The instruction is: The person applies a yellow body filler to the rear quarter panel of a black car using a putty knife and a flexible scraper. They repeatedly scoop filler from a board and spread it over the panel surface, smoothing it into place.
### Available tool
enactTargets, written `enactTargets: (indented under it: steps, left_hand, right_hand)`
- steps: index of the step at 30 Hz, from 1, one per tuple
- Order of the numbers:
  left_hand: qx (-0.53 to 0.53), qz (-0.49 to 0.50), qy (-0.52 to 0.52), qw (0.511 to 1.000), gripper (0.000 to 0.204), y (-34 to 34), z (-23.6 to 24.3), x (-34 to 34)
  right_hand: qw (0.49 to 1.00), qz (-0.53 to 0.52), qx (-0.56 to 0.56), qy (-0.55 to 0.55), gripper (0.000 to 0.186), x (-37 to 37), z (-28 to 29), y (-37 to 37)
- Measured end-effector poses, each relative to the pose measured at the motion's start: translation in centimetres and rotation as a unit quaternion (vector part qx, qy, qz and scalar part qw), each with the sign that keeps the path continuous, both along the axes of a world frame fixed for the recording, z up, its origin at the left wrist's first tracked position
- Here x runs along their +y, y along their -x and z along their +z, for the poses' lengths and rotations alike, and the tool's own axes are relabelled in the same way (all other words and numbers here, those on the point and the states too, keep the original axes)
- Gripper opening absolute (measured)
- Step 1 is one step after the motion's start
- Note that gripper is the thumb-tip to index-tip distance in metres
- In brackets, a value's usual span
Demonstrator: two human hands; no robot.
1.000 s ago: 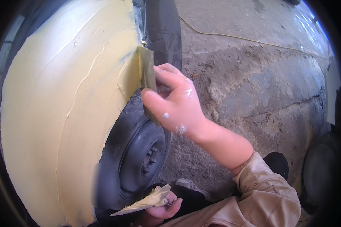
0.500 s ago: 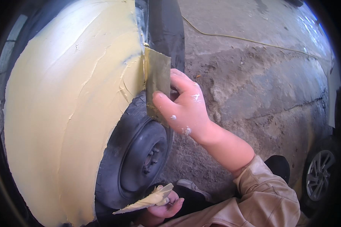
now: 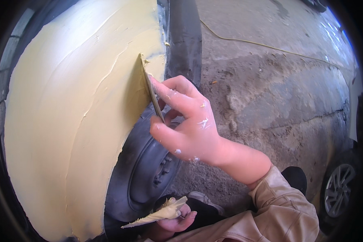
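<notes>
A car fender [image 3: 64, 125] fills the left side, coated in pale yellow body filler with ridges and streaks. My right hand [image 3: 195, 127], spotted with white and yellow smears, pinches a thin flat filler spreader [image 3: 154, 94]. The spreader stands nearly edge-on at the fender above the wheel arch, a bit of filler on its upper end. Low in front, my left hand [image 3: 177, 223] is closed around a second flat spreader [image 3: 151, 218] heaped with yellow filler. Its handle end is partly hidden by filler and fingers.
Below the arch is a black wheel with tyre [image 3: 143, 177]. A dark panel [image 3: 184, 44] adjoins the fender's far edge. Rough concrete floor [image 3: 266, 92] spreads to the right, crossed by a yellow cable [image 3: 262, 42]. Another car's wheel [image 3: 339, 187] stands at far right.
My right hand has brought the spreader left from the fender's edge onto the filler and turned it from broadside to edge-on. The left hand has barely moved.
</notes>
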State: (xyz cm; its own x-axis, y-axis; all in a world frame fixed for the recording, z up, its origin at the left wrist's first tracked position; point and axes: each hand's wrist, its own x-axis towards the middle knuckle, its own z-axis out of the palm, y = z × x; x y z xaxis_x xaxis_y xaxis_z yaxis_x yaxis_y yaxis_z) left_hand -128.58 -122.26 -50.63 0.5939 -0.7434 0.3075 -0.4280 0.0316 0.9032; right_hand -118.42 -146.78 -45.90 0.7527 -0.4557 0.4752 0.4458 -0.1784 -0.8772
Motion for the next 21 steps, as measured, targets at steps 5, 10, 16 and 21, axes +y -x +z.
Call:
enactTargets:
  steps: [5,10,16,21]
  left_hand:
    - [0.01,-0.023,-0.012,1.0,0.079,-0.1,0.4,0.4]
    - [0.026,0.002,-0.009,1.0,0.083,1.4,0.9,1.1]
    - [0.047,0.045,-0.016,0.998,0.071,4.8,3.0,4.4]
    - [0.132,0.199,-0.044,0.97,0.03,9.7,6.3,5.5]
  right_hand:
    - [0.998,0.002,-0.051,0.034,0.071,1.1,0.0,0.3]
    - [0.996,0.006,-0.075,0.056,0.07,2.1,0.9,1.1]
    - [0.991,0.005,-0.099,0.094,0.069,3.9,2.4,1.7]
    - [0.987,0.022,-0.116,0.107,0.071,5.6,2.9,2.8]
